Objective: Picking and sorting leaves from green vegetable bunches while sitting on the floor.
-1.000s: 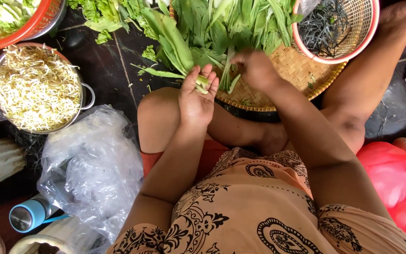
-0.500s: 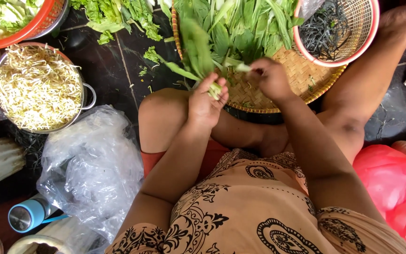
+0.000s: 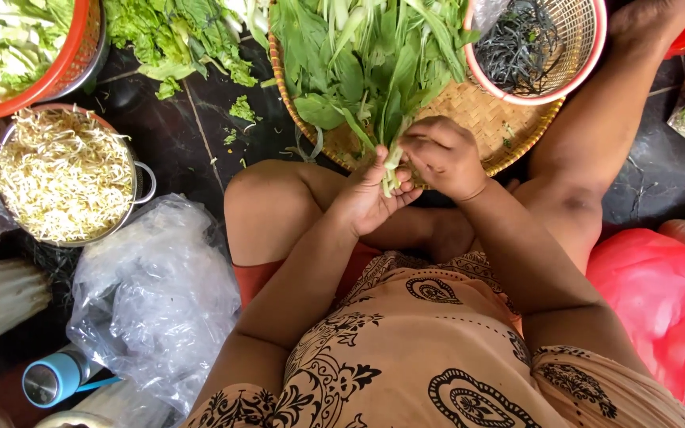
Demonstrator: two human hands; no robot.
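My left hand point(image 3: 370, 198) grips the pale stem end of a leafy green plant point(image 3: 394, 150) over my lap. My right hand point(image 3: 441, 154) closes on the same stem just above, fingers curled around it. The plant's leaves reach up onto a pile of green leafy vegetables point(image 3: 358, 55) lying in a flat woven tray point(image 3: 501, 119) in front of my knees. Both hands touch each other at the stem.
A metal pot of bean sprouts point(image 3: 61, 174) sits at left, a red basket of chopped greens point(image 3: 17, 47) above it. A pink-rimmed basket of dark strands point(image 3: 529, 43) rests on the tray. A clear plastic bag point(image 3: 152, 293), blue flask point(image 3: 53, 379) and red bag point(image 3: 660, 309) lie nearby.
Both hands came together low over my lap, the right hand dropping from the tray onto the stem. The leaf I held out to the left now lies bunched between my hands.
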